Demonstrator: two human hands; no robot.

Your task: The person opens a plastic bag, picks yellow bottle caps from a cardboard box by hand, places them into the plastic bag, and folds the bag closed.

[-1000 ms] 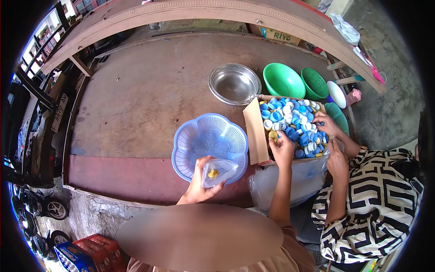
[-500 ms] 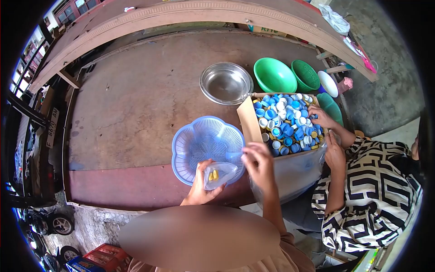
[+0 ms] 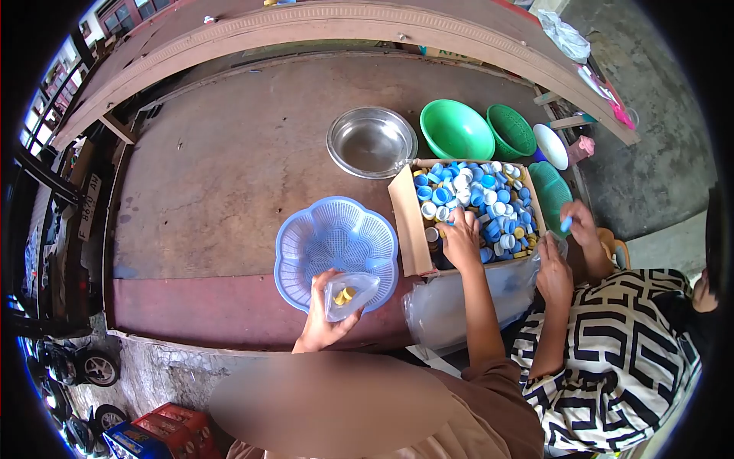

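My left hand is closed around a small clear plastic bag with a few yellow bottle caps inside. The bag is held open over the near edge of a blue plastic basket. My right hand reaches into a cardboard box full of blue, white and yellow bottle caps. Its fingers are bent down among the caps at the box's left side; the fingertips are hidden. A large clear plastic sheet or bag lies in front of the box.
At the right, a co-worker's hand holds a blue cap, while the other touches clear plastic by the box. A steel bowl, green bowl, green baskets and white bowl stand behind. A wooden ledge crosses the back.
My right hand has moved from beside the blue basket into the box. The co-worker's hand has come out of the box, now with a blue cap. My left hand still holds the bag.
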